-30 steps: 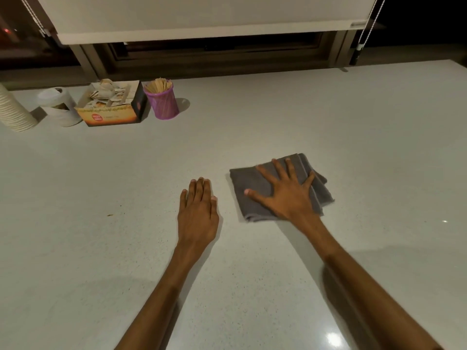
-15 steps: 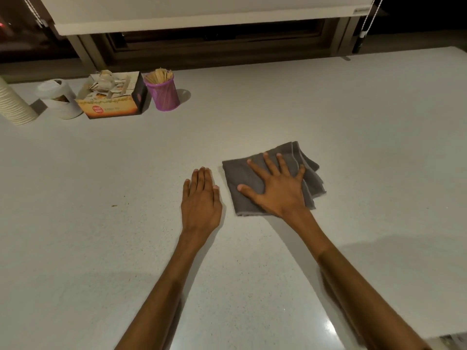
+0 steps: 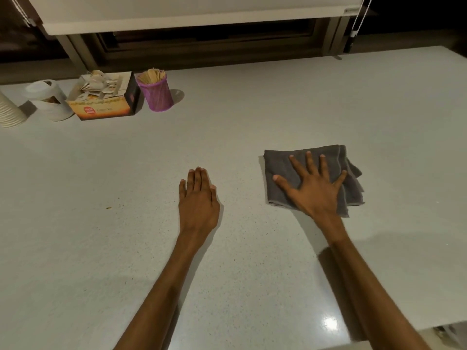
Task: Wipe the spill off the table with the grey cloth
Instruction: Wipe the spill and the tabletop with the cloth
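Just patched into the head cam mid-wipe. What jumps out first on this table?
The right hand, fingers spread, lies flat on the folded grey cloth right of centre on the pale table. The left hand lies flat on bare tabletop beside it, apart from the cloth. At the far left by the window stand a purple cup of wooden sticks and an open sachet box; no spill shows clearly.

Far corner, and the landmark is the purple cup (image 3: 156, 93), stuffed with wooden sticks (image 3: 151, 75). Just beside it, on its left, sits an open box (image 3: 106, 107) crammed with sachets (image 3: 101, 83). Left of the box, a white tub (image 3: 49, 101); further left, stacked paper cups (image 3: 8, 112). Behind the cup, a window frame (image 3: 202, 46) under a lowered blind (image 3: 192, 11).
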A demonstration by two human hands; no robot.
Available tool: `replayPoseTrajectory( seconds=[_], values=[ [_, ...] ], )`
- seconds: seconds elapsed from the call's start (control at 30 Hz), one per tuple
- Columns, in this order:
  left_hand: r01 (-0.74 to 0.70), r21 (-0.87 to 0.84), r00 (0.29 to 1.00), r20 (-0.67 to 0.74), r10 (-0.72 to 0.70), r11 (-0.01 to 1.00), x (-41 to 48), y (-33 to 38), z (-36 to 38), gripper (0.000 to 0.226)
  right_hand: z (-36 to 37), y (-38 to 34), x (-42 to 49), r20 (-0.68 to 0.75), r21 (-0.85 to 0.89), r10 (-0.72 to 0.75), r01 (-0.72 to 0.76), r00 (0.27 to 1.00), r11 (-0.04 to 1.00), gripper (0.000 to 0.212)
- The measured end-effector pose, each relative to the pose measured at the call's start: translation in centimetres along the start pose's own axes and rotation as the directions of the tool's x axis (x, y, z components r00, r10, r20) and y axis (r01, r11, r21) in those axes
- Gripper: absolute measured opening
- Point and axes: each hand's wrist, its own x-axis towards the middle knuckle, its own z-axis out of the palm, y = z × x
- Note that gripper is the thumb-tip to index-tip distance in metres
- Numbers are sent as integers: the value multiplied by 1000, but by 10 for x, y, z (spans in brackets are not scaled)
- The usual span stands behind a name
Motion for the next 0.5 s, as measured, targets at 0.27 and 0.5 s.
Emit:
replayPoseTrajectory(
  seconds=[0.27, 0.5],
  values=[
    [79, -381, 993, -55, -108, 921, -2, 3, -9, 55, 15, -90, -34, 63, 73, -180, 175, 982, 982, 92],
    [96, -396, 993, -32, -118, 913, -8, 8, -17, 65, -10, -69, -9, 29, 368, -153, 132, 988, 920, 76]
  ],
)
